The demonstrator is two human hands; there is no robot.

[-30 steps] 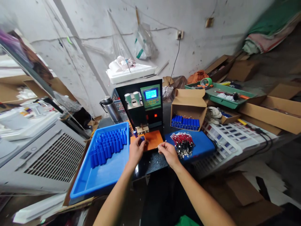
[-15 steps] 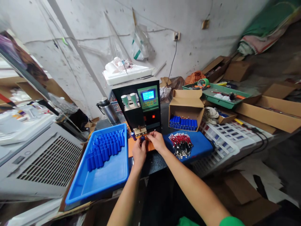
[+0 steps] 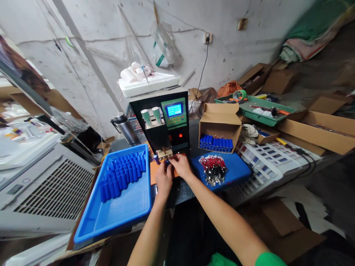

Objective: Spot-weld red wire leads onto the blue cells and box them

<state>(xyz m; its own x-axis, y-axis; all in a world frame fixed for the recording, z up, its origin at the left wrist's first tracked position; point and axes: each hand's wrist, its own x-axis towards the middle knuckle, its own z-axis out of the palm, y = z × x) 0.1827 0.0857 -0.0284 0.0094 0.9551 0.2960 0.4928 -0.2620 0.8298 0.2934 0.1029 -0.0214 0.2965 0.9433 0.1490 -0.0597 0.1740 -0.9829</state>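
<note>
My left hand (image 3: 163, 178) grips a small blue cylindrical cell (image 3: 167, 162) and holds it under the welding head (image 3: 164, 152) of a black spot welder (image 3: 163, 123). My right hand (image 3: 181, 165) pinches something small against the top of that cell; what it is I cannot make out. Both hands meet over the orange pad (image 3: 155, 170) at the machine's foot. A second blue cell (image 3: 157, 159) stands on the pad to the left.
A blue tray (image 3: 122, 207) with several blue cells lies at the left. A bundle of red wired tabs (image 3: 213, 168) rests on a blue mat (image 3: 238, 170) at the right. An open cardboard box (image 3: 220, 125) holds more cells. A steel flask (image 3: 124, 127) stands behind.
My right hand moved left from the mat's edge to the cell under the welding head. My left hand pushed the cell forward to the welder. The camera view tilted slightly.
</note>
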